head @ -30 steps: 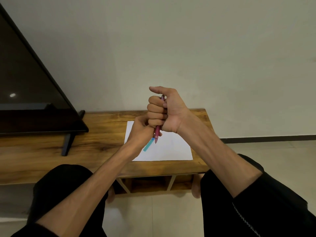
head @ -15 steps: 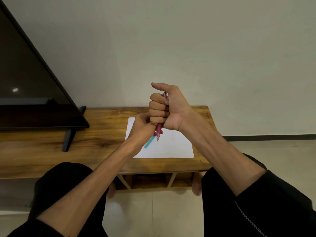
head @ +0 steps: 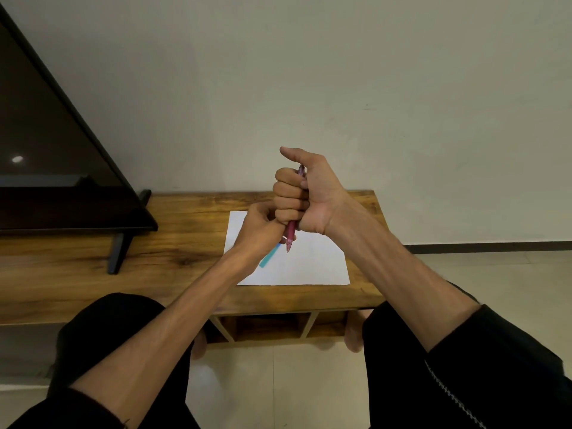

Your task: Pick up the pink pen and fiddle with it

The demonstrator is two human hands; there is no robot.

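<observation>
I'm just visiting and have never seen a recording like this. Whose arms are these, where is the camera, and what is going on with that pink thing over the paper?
There is no machine here: these are a person's two bare arms, filmed by a wide-angle camera worn on their head, looking forward and down. That is why you see their own forearms and black-clad knees from above.

The right hand is a fist wrapped round a pink pen, held upright with its tip pointing down and the thumb sticking out. The left hand sits just below, at the pen's lower end; what its fingers do there is hidden.

Beneath them a white sheet of paper lies on a low wooden table. A turquoise pen-like thing shows under the left hand. At the left stands a dark television.
</observation>
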